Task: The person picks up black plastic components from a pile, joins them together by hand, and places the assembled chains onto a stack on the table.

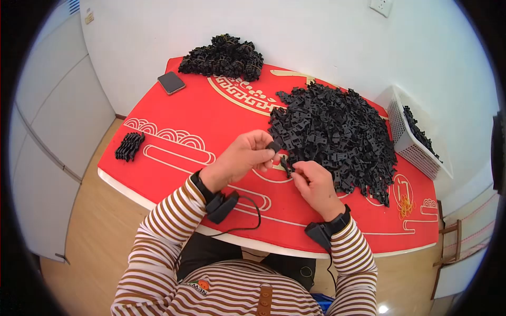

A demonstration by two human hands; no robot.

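Between thumb and fingers, my left hand (245,158) grips a small black plastic piece (273,147). Close beside it, my right hand (315,187) pinches another black plastic piece (286,166), narrow and tilted. Both hands are over the red tablecloth (226,152), just in front of a large loose pile of black plastic pieces (337,131). At the left of the table lies a neat row of stacked black pieces (129,146). Each wrist wears a black strap with a small box and a cable.
Bundled black pieces (224,58) are heaped at the back, near a phone (171,82). A white plastic basket (408,134) holding more black pieces stands at the right edge. Yellow rubber bands (405,206) lie at the front right. A cable (259,216) loops over the front edge.
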